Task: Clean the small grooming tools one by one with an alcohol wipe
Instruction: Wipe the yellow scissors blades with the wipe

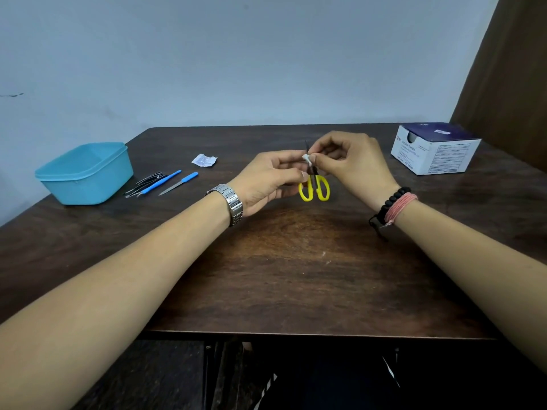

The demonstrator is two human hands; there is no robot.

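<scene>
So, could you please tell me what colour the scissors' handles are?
Yellow; the scissors show best in the head view.

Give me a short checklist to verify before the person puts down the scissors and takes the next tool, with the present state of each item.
1. Scissors held firmly: ok, the left hand grips them near the yellow handles, above the table.
2. Wipe on the blades: ok, the right hand pinches it round them.
3. Blades fully wiped: cannot tell, fingers and wipe cover most of them.
4. Next tools within reach: ok, several lie on the table beside the blue tub.
5. Spare wipes: cannot tell, the box is there, its contents hidden.
6. Torn wrapper out of the way: ok, it lies apart from the tools.
</scene>
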